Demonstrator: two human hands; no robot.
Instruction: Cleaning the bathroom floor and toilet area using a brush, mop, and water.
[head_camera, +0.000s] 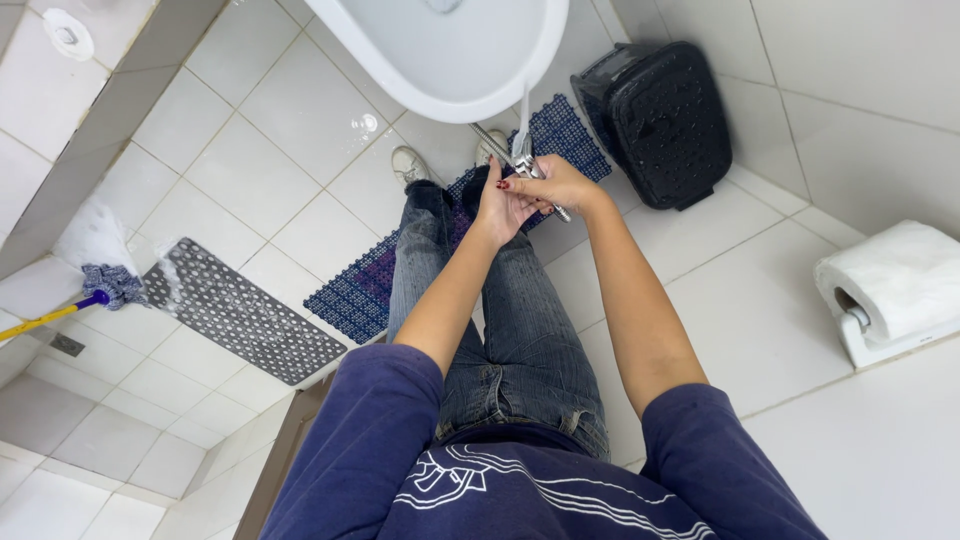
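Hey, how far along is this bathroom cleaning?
Looks done: floor tiles wet, grey mat soapy. In hand: both hands, left hand and right hand, grip the metal spray nozzle below the toilet bowl. Left: mop still out.

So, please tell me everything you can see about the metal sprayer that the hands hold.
The metal sprayer is small, silver and shiny, with a ribbed metal hose leading off toward the white bowl. A thin water stream rises from it. Both the left hand and the right hand grip it.
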